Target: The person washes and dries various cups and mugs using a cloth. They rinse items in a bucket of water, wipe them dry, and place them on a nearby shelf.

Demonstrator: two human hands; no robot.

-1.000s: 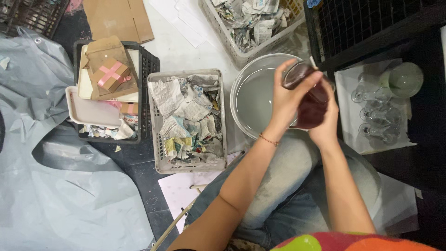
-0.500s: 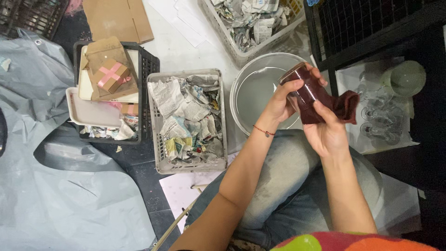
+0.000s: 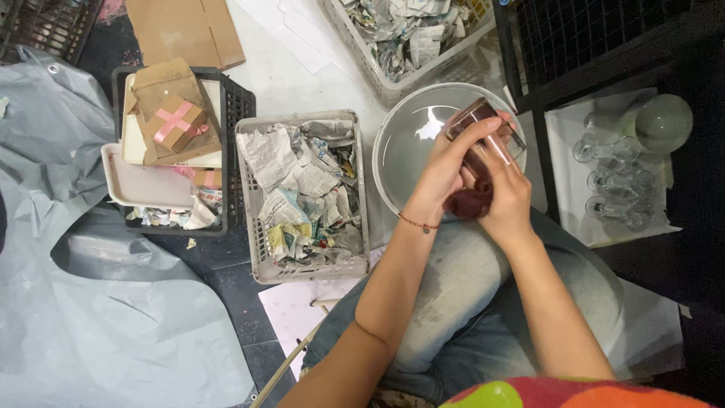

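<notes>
Clamped around a clear drinking glass, the left hand tilts its mouth up-right over the round grey basin; the right hand presses a dark red cloth against its base.

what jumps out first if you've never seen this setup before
At centre right, the left hand and right hand hold a clear glass with a dark red cloth bunched under it, above a round basin of water. Left of that, a grey crate brims with crumpled newspaper. At far right, more clear glasses lie on white paper.
</notes>
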